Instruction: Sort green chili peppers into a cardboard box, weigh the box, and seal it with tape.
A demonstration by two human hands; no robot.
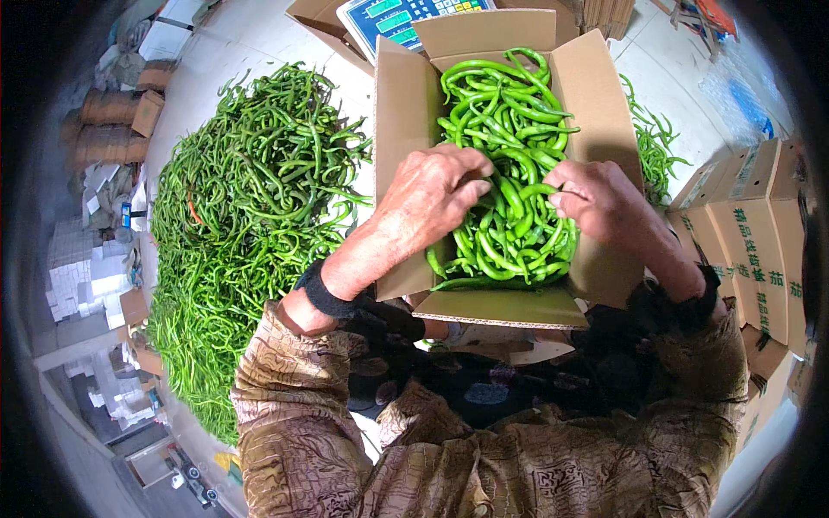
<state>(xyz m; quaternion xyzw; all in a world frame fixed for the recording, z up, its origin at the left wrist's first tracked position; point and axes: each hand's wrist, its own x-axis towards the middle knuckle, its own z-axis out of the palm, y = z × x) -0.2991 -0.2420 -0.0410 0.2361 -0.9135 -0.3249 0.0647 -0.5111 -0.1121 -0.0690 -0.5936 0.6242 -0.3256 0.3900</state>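
An open cardboard box (602, 97) stands before me with its flaps spread, filled with long green chili peppers (511, 249). Over the left part of the box, my left hand (435, 188) bends its fingers down close to the peppers; whether it grips one is hidden. My right hand (599, 197) is at the right side of the box, thumb and forefinger pinching the end of a curved green pepper (536, 190). Most peppers lie roughly lengthwise or across in a dense layer, and a darker one (482, 283) rests along the near edge.
A large heap of green peppers (259, 194) covers the floor to the left. Behind the box sits a digital scale (414, 19) with lit displays. More peppers (654, 146) lie on the floor at right, near stacked printed cartons (751, 239). Bubble wrap (738, 97) lies farther back.
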